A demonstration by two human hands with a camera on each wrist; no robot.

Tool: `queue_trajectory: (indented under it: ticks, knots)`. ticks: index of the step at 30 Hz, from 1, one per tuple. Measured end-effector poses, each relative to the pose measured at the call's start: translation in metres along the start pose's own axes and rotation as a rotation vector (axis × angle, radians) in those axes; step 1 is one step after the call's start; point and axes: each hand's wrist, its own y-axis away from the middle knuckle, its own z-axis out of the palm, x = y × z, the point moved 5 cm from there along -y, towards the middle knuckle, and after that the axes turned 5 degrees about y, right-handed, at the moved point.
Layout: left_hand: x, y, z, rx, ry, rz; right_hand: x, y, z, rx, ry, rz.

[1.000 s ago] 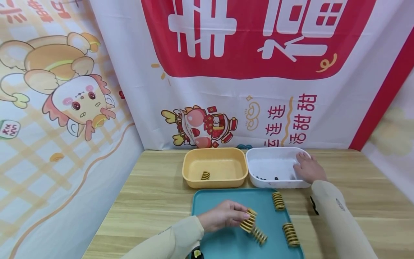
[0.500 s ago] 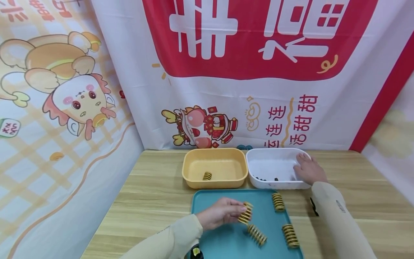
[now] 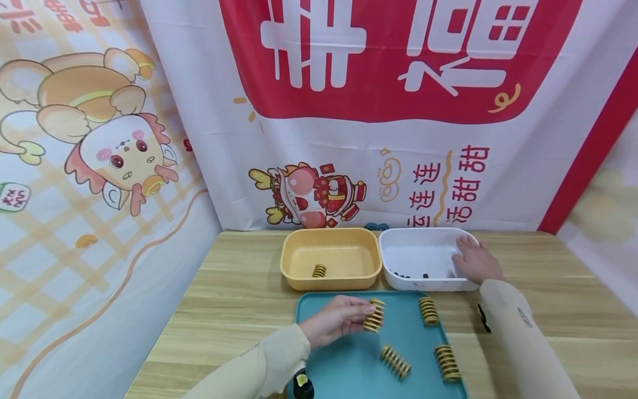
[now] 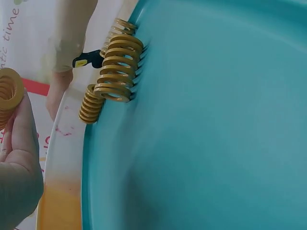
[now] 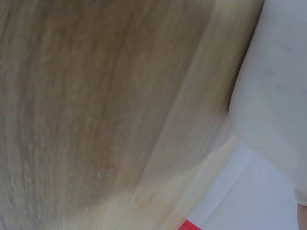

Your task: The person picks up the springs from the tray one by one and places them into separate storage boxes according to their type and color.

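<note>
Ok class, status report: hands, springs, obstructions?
Left hand holding one spring aloft. Right hand on white bin. Three springs on teal tray. No obstruction evident.

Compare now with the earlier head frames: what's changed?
The left grip moved toward the bins, carrying its held spring clear of the loose spring it overlapped in view. Nothing was newly grasped or released. Unchanged: right grip at the white bin, two springs along the tray's right edge, one spring in the yellow bin.

Backdrop (image 3: 369,138): "福", "连连", "甜甜"; side cloth (image 4: 33,43): "time"
</note>
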Motion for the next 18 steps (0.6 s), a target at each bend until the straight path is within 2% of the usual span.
queue_trajectory:
  ticks: [5,9,18]
  knots:
    - [0.0,-0.001,-0.001,0.004,0.024,-0.007,0.0,0.001,0.0,0.006,0.006,0.002]
    - [0.002,-0.001,-0.004,0.033,0.043,0.007,0.0,0.001,0.0,0.001,0.008,0.006]
    - [0.021,-0.005,-0.013,0.117,0.08,0.078,-0.001,0.0,-0.001,-0.004,0.004,0.006]
